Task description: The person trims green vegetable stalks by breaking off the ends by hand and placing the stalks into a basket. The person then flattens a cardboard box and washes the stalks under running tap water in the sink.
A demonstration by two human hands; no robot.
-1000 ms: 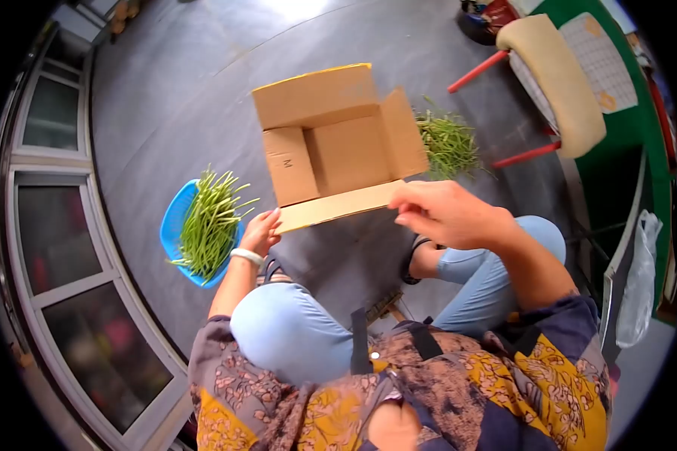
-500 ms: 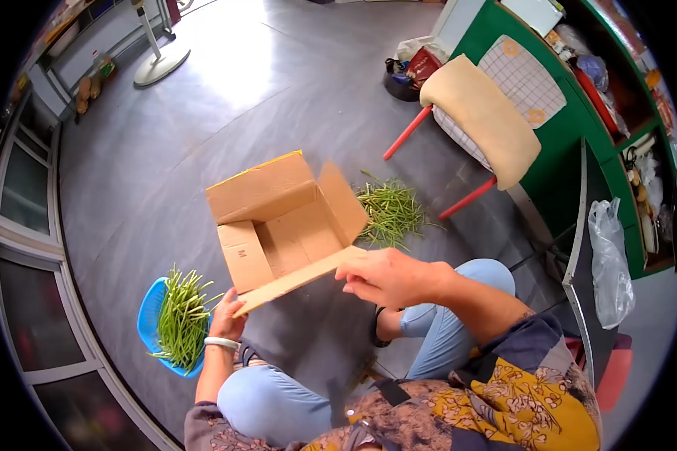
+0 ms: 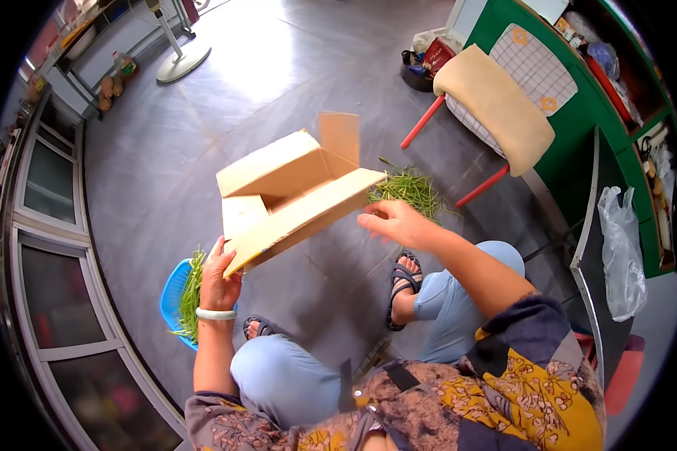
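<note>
An open cardboard box (image 3: 301, 214), its flaps spread, is tilted above the grey floor. My left hand (image 3: 222, 278) grips the near left corner of its front flap. Below the flap's right end is my right hand (image 3: 399, 224), its fingers loosely apart and holding nothing I can see. Behind it a pile of green stems (image 3: 410, 192) lies on the floor. A blue basket (image 3: 174, 289) stands at the left, partly hidden by my left arm, with more green stems (image 3: 191, 301) in it.
A chair (image 3: 496, 109) with red legs and a beige cushion stands at the upper right, beside green shelves (image 3: 579, 143). A plastic bag (image 3: 622, 255) hangs at the right. A fan base (image 3: 183, 62) is on the floor at the upper left. Glass doors (image 3: 60, 297) line the left.
The box has risen and tipped, with its near side lifted by my left hand. My right hand has come away from the flap and moved slightly right.
</note>
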